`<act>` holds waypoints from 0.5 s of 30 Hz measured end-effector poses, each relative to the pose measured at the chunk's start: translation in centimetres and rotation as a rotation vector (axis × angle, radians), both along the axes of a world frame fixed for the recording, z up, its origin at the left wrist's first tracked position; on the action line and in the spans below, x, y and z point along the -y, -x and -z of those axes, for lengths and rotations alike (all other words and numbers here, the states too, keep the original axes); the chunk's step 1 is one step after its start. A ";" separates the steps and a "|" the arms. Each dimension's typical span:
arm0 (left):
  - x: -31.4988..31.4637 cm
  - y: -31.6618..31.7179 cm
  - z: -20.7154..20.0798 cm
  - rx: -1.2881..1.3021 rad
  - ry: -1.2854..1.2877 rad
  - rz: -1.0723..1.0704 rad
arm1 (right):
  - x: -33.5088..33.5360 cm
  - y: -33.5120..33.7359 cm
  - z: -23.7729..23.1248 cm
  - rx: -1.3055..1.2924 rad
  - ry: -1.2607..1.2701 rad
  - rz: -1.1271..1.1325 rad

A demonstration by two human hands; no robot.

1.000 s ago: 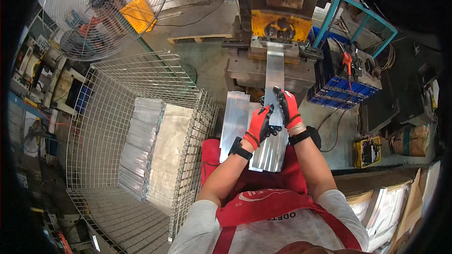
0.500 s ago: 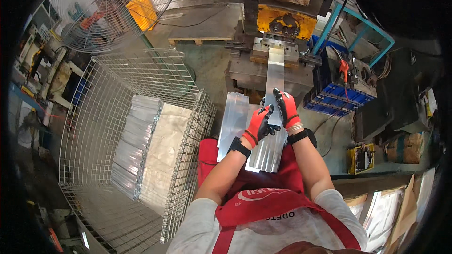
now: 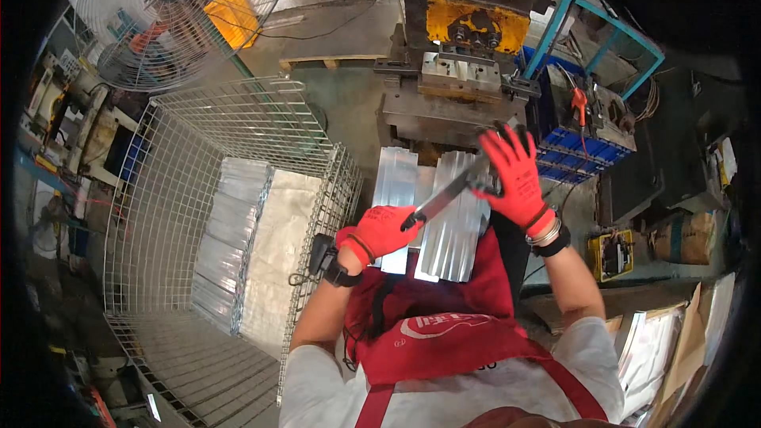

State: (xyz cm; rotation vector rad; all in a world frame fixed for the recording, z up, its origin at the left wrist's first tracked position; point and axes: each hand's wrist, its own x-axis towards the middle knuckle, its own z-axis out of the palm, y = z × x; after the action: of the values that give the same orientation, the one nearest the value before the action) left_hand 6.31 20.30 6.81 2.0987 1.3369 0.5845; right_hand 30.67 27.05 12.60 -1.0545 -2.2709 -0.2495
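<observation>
A long flat metal strip [image 3: 450, 198] is held slantwise in front of me, its narrow edge turned up. My left hand [image 3: 382, 233], in a red glove with black fingertips, is closed around its lower left end. My right hand [image 3: 515, 177], gloved the same way, holds the strip nearer its upper right end, thumb against it and fingers stretched long. Beneath the strip lie two piles of shiny metal strips, a left pile [image 3: 394, 178] and a right pile [image 3: 450, 250], above my lap. Beyond them is the press die [image 3: 460, 75], with no strip on it.
A wire mesh cage [image 3: 317, 190] on the left holds stacked metal strips [image 3: 230, 238] beside a pale sheet [image 3: 277, 257]. A large fan [image 3: 178, 0] stands behind it. Right of the press are a blue crate [image 3: 579, 154], an air gun [image 3: 579, 113] and a small yellow bin [image 3: 610, 255].
The metal strip has come off the die, back toward me, and turned from lengthwise to slantwise. My hands have moved apart, the left one down and left, the right one to the right.
</observation>
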 end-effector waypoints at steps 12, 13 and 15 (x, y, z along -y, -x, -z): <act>-0.9 0.0 -0.7 0.658 -0.065 -0.468 | -2.7 -1.3 7.2 -0.569 0.804 -0.110; -1.4 -0.3 2.7 0.597 0.019 -0.441 | -4.3 -0.8 8.2 -0.803 0.987 -0.102; -0.9 -1.5 8.0 0.894 0.432 -0.337 | -3.5 1.1 4.0 -1.056 1.337 -0.087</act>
State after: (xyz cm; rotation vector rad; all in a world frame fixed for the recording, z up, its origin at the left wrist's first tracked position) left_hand 7.77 21.19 -1.17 1.0402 1.1221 1.0902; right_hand 29.55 30.55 8.56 -1.1661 -1.2626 1.6483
